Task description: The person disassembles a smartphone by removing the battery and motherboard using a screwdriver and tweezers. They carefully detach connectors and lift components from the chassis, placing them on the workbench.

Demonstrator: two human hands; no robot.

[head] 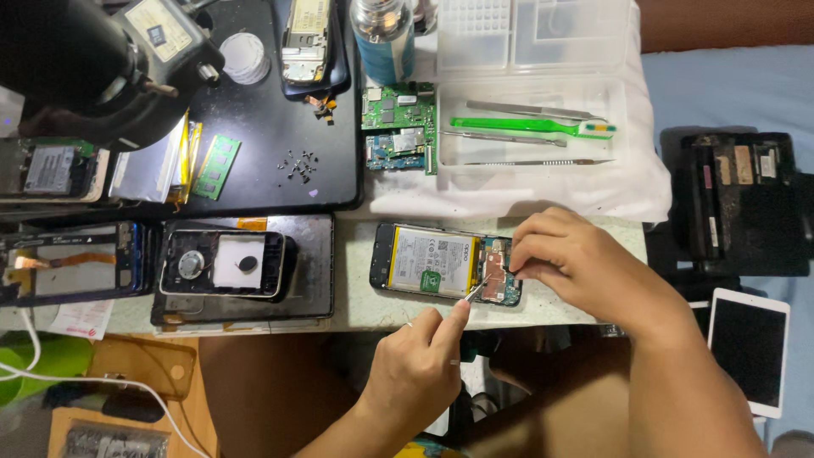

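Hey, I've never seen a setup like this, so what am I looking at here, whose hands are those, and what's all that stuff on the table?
This is one picture from a camera worn on a person's head, looking down at their own two bare hands over a cluttered workbench. There is no machine at work.

In the middle lies an opened phone with its back off, showing a battery and circuit parts. The left hand holds a thin metal tool whose tip touches the phone's right end. The right hand pinches at that same end with its fingertips.

Behind them, a clear plastic tray holds a green toothbrush and metal tweezers. Beside it lies a green circuit board, and loose small screws sit on a black mat. More opened phones lie to the left, and a white tablet sits at the right.
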